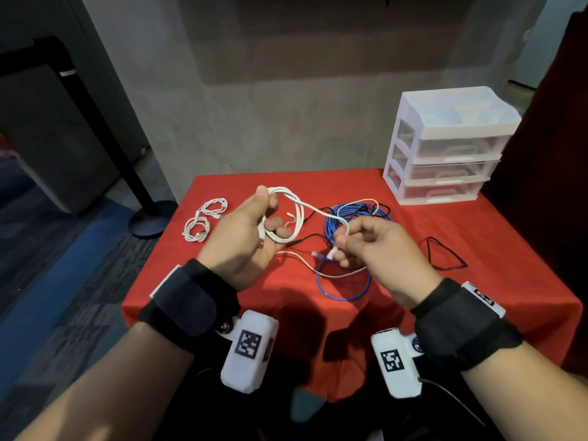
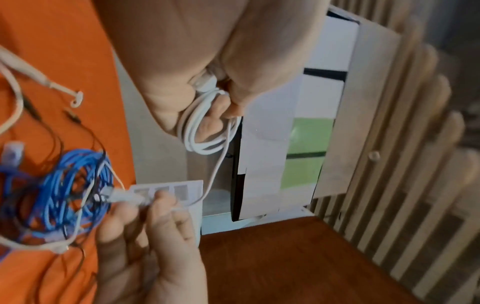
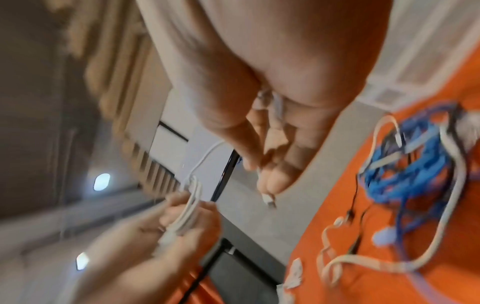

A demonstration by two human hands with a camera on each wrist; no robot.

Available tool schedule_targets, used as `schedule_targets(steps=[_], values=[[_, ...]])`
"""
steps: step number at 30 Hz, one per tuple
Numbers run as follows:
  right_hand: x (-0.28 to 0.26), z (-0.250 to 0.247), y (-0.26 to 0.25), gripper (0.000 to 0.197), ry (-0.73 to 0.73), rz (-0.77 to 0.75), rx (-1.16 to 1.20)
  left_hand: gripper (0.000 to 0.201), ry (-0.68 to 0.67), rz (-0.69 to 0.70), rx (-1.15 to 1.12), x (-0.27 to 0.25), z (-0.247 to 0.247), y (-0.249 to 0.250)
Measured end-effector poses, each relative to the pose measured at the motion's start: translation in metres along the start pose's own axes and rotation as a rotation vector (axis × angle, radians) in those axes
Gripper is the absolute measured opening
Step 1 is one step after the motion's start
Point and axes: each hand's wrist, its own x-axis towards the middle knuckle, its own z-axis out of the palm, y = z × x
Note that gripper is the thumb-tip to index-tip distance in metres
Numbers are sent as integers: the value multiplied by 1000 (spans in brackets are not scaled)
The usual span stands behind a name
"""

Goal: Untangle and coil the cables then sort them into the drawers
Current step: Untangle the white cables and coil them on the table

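red tablecloth [image 1: 413,249]; blue cable [image 1: 346,294], white cable [image 1: 297,214], thin black cable [image 1: 445,256]; white drawers [image 1: 445,144].

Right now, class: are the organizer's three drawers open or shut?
Shut. All three fronts of the drawer unit sit flush with its frame; none is pulled out.

Matt red cloth [image 1: 477,249]; translucent plastic drawers [image 1: 445,148]; smooth white cable [image 1: 296,214].
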Motion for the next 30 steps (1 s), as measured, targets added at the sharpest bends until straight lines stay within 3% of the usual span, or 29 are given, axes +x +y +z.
schedule_targets(steps=[4,9,13,18,20,24,29,30], values=[[0,14,-18,9,38,30,495,18,32,-101,-150,5,0,-12],[3,25,-26,10,75,99,634,14,-16,-162,-231,4,1,-12],[2,30,-26,13,71,98,682,17,-37,-139,-267,1,5,-12],[-7,34,-33,15,-149,228,598,34,38,-48,-40,6,4,-28],[-11,37,-34,7,-238,268,533,36,82,-8,50,6,4,-31],[-17,40,-33,29,-319,316,464,30,94,24,164,1,9,-28],[-24,41,-30,5,-392,238,438,35,127,2,215,1,9,-25],[-24,41,-27,9,-391,230,429,35,136,5,202,1,10,-24]])
